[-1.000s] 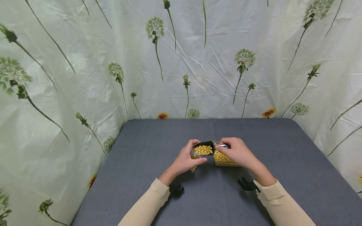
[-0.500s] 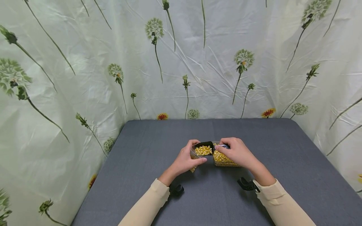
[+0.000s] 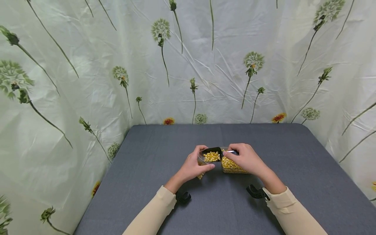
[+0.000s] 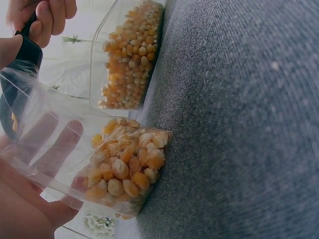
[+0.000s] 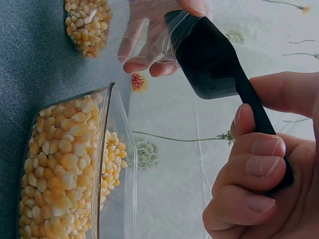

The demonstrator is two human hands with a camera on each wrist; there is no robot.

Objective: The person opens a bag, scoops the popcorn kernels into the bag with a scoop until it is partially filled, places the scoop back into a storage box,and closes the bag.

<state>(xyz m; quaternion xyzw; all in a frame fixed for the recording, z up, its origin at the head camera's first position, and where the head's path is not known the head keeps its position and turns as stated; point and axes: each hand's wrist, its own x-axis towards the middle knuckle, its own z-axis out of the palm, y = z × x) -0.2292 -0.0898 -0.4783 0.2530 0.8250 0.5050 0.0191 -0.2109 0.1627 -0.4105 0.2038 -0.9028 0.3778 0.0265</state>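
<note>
Two hands work at the centre of the head view, each with a firm hold. The left hand (image 3: pixel 191 167) holds a clear bag (image 3: pixel 201 159) at its mouth, thumb in front and fingers behind; the right hand (image 3: pixel 246 159) grips a black scoop (image 3: pixel 217 149), whose bowl, bearing yellow corn kernels (image 3: pixel 211 156), lies between the two hands, left of the right-hand grip and at the mouth of the bag. Just below and partly behind the right hand stands a clear container (image 3: pixel 235 171) filled with the same kernels, on a grey tabletop (image 3: pixel 164 150); a flower-printed cloth (image 3: pixel 217 65) fills the upper frame. In the left wrist view, the left hand occupies the lower left, its fingers visible through the plastic around the upper part of the bag; kernels gather in the bag's lower end, at frame centre, beyond the fingers and beside the tabletop. The scoop shows at the left edge, partly seen through the plastic, with right-hand fingers above it at the upper left; the container stands upper centre, apart from the bag's filled end. In the right wrist view, the right hand at the right closes its fingers about the scoop's handle, thumb opposite; the bowl extends toward the upper centre, its leading edge meeting the bag's plastic. The container lies lower left, the bag's kernels upper left.
</note>
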